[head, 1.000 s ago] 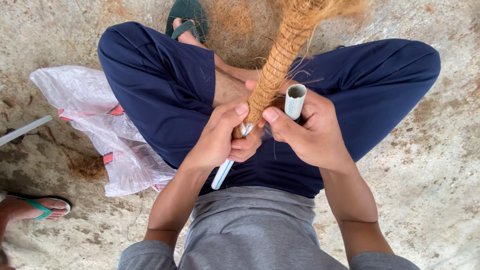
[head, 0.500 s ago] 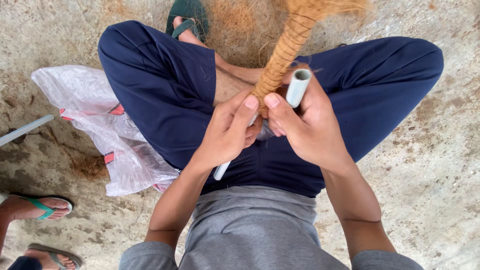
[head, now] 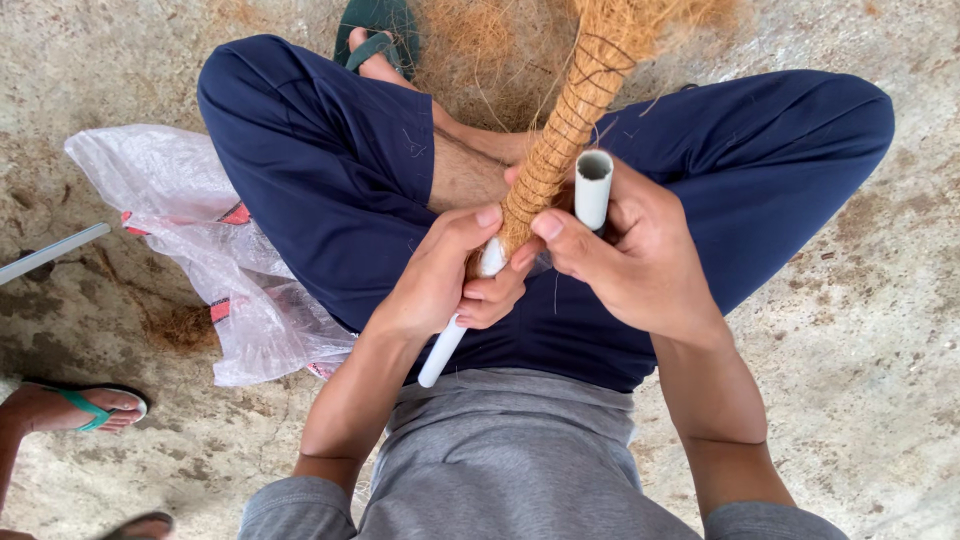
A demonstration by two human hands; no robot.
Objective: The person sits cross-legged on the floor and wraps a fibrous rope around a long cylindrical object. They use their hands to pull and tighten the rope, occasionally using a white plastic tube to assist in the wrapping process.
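I sit cross-legged on the ground in dark blue shorts. My left hand grips a thin white pipe whose upper part is wound with brown coir rope; the wrapped part rises to a frayed fibre tuft at the top edge. My right hand holds a short white tube upright in its fingers, while its thumb presses on the lower end of the coir winding beside my left thumb.
A loose heap of coir fibre lies by my foot in a green sandal. A crumpled clear plastic bag is on the concrete at left, near a thin white rod. Another person's sandalled foot is at lower left.
The wrapped pipe has slid upward through my left hand, so less bare pipe sticks out below. My right hand with the short tube shifted slightly. A second foot appeared at lower left.
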